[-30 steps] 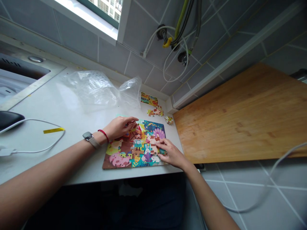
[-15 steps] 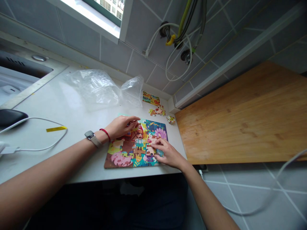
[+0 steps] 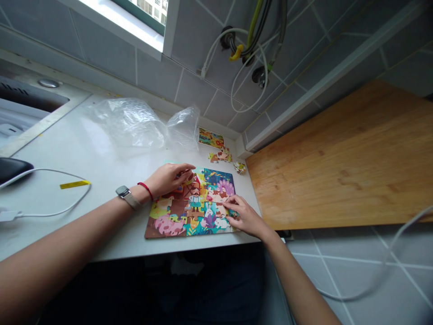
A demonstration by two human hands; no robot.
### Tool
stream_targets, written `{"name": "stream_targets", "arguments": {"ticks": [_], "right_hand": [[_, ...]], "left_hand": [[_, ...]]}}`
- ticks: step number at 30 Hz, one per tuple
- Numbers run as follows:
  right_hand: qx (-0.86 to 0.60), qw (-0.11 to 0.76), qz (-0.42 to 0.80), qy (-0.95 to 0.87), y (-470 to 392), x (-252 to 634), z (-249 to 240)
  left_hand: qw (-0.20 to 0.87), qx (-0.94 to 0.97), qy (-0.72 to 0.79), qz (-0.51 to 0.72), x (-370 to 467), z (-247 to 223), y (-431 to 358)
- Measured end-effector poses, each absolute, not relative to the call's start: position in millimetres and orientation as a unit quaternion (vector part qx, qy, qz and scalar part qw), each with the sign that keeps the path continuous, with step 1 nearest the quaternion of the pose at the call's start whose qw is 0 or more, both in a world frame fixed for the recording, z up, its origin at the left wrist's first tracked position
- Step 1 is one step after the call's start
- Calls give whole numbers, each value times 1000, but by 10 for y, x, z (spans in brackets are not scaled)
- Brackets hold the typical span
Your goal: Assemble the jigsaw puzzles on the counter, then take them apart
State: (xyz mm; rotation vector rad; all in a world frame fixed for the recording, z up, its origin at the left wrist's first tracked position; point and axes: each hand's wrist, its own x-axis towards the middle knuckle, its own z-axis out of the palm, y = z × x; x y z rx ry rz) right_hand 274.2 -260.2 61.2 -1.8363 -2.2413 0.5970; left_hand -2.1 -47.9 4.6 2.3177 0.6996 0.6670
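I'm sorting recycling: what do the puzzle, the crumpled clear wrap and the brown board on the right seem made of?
Puzzle: probably printed cardboard with little sheen, going by its flat, thin, interlocking pieces.
Clear wrap: likely thin, glossy plastic film, see-through with creases and bright glints.
Brown board: wood or wood veneer, smooth and satiny, with streaky grain; which, I can't tell.

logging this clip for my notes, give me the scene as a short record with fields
main item: jigsaw puzzle, pieces joined, farmer and rabbit pictured
left hand: left hand over the puzzle's upper left; hold unclear
right hand: right hand with fingertips at the puzzle's right side; hold unclear
worn on left wrist: watch, red band
beyond puzzle: picture card, loose pieces, small pile of pieces
behind, left: clear plastic
right: wooden board
surface: white counter
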Motion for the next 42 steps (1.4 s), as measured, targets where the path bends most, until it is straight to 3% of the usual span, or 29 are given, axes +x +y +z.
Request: {"name": "stream_targets", "arguments": {"ticks": [22, 42], "right_hand": [[-673, 132, 193, -702, -2643, 2793, 633], [-675, 96, 205, -702, -2573, 2871, 620]], "left_hand": [[314, 875, 264, 257, -19, 44, -477], [297, 876, 228, 305, 16, -25, -466]]}}
